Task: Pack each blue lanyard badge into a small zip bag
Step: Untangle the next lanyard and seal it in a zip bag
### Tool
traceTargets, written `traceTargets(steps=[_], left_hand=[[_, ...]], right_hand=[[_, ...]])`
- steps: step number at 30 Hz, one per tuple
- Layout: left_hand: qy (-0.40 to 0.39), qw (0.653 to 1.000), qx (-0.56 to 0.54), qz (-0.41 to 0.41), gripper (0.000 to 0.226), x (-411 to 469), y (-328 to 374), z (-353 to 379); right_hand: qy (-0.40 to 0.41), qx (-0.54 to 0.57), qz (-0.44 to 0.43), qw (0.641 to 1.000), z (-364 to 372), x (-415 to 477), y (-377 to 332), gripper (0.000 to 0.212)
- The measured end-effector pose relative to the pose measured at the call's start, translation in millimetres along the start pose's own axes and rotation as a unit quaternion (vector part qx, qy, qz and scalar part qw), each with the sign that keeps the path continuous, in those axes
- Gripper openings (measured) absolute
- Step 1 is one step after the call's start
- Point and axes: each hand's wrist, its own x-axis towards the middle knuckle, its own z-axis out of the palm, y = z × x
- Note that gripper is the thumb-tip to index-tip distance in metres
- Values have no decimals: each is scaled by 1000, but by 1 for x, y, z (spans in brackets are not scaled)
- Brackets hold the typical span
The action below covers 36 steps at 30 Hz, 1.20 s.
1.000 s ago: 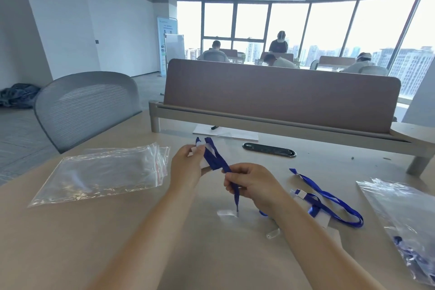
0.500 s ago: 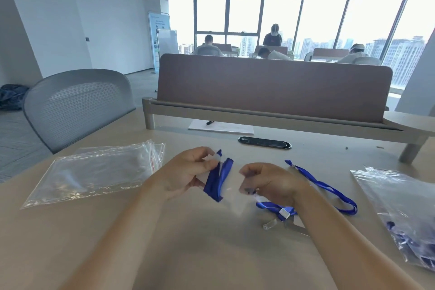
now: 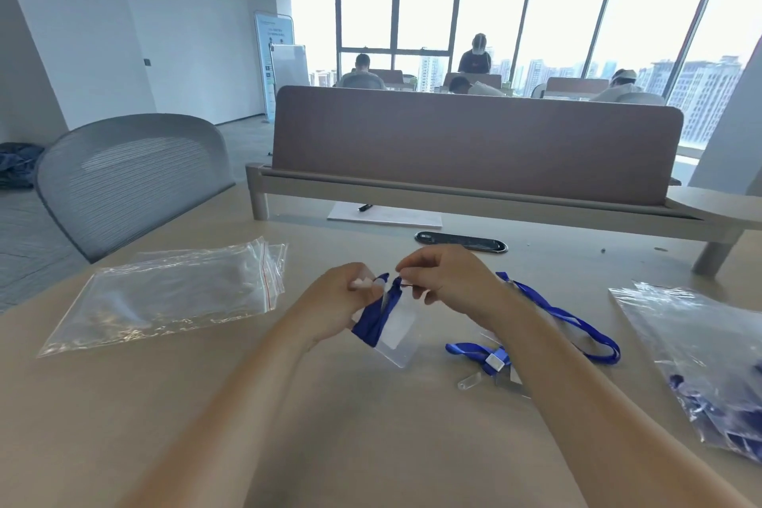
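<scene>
No brand or label can be read on the things at hand; the print on the standing banner by the far wall is too small to make out. Both hands meet above the middle of the counter. The left hand is closed around a bunched blue lanyard, with a white clip end showing at its fingertips. The right hand pinches the top of the clear badge holder, which hangs toward 6 o'clock from the fingers, touching the lanyard. At 4 o'clock from the hands a second blue lanyard lies loose on the counter. A stack of empty zip bags with red seal lines lies at 9 o'clock, well apart. At 3 o'clock a large clear bag holds more blue lanyards.
</scene>
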Motion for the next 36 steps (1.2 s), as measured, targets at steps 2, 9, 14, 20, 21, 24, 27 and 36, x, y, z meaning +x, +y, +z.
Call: traceTargets(steps=[2, 9, 14, 20, 21, 24, 27, 36], left_hand=[[60, 998, 11, -5, 32, 1, -2, 1], [183, 979, -84, -14, 35, -3, 3, 6], [220, 972, -80, -14, 41, -10, 3, -5], [220, 974, -59, -18, 33, -24, -6, -30], [224, 973, -49, -17, 32, -28, -7, -36], [232, 971, -48, -12, 29, -39, -13, -53], [230, 972, -51, -11, 27, -52, -21, -73], [215, 975, -60, 7, 41, -103, -39, -136]], right_hand=[[42, -4, -3, 999, 7, 1, -1, 16], [114, -100, -56, 987, 41, 0, -14, 14], [95, -84, -73, 989, 51, -3, -28, 17], [77, -73, -82, 991, 61, 2, -45, 5], [72, -73, -85, 991, 65, 2, -49, 4], [55, -73, -92, 992, 80, 3, -63, 1], [51, -105, -110, 987, 97, 2, -79, 5], [-31, -45, -141, 989, 139, -8, -127, 19]])
